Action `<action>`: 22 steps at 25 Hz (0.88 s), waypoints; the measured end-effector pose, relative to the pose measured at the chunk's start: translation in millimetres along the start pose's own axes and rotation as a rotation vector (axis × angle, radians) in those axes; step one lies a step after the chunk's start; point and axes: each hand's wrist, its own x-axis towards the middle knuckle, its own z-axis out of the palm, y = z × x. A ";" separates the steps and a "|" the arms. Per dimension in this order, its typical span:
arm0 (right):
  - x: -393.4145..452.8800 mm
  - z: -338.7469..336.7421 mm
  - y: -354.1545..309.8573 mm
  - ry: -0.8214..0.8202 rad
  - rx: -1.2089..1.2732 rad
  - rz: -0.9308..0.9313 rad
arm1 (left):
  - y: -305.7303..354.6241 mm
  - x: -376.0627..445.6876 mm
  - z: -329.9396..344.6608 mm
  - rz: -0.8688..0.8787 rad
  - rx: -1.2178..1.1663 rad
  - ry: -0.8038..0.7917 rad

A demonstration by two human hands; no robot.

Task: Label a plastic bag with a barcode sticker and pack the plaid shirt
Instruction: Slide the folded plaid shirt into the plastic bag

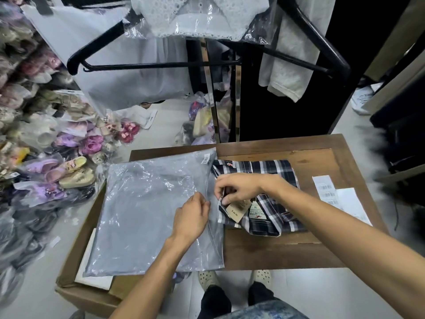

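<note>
Two hands (192, 216) (239, 186), one plastic bag (151, 212), one plaid shirt (271, 203), one barcode sticker (205, 158).

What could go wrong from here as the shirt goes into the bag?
The plastic bag overhangs the wooden table onto a cardboard box, so it may slide as the left hand pinches its opening. The right hand is at the plaid shirt, whose hang tags could snag on the bag's edge.

The plastic bag (147, 210) lies left of the plaid shirt (271, 194) on the table (310, 155), sticker sheet (338, 196) right.
</note>
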 end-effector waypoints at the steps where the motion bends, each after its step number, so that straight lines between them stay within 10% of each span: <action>1: -0.7 3.0 -0.8 0.012 0.042 0.005 | -0.2 0.5 -1.2 -0.031 -0.081 -0.007; 12: 31.4 61.7 -9.5 0.170 -0.015 0.157 | 2.8 -0.5 -13.8 -0.058 -0.052 0.013; 17: -0.1 9.0 31.2 0.697 0.073 0.440 | 4.9 -1.1 -7.2 -0.016 -0.050 0.030; 22: -15.6 -18.9 74.2 0.326 -0.193 0.828 | 5.8 -0.5 0.1 -0.015 -0.035 0.049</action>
